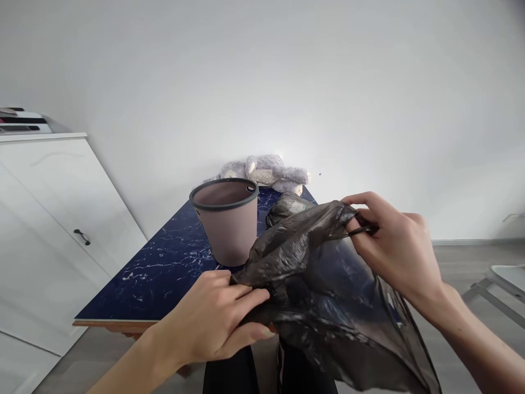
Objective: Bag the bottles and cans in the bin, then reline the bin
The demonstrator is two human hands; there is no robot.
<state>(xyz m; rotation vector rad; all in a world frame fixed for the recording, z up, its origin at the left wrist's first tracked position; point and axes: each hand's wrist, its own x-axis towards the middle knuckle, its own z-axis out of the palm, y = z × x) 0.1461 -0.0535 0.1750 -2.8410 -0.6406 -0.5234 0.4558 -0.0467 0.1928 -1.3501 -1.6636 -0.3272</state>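
A thin black plastic bin bag (328, 306) spreads between my two hands, partly see-through, its lower part hanging over the table's front edge. My left hand (229, 312) grips its left edge, the fingers partly inside the opening. At the upper right edge, my right hand (389, 235) pinches the gathered plastic between thumb and fingers. A mauve waste bin (230, 235) with a dark grey rim stands upright beyond my left hand, apart from it. Behind the bag, a bundle of black bin bags (286, 207) lies on the table, partly hidden.
The blue marbled table (156, 279) has a wooden edge. A grey plush toy (266, 171) lies at its back against the wall (262, 82). On the left is a white cabinet (61, 235) with a dark handle; a folding stool (502, 284) stands at the right.
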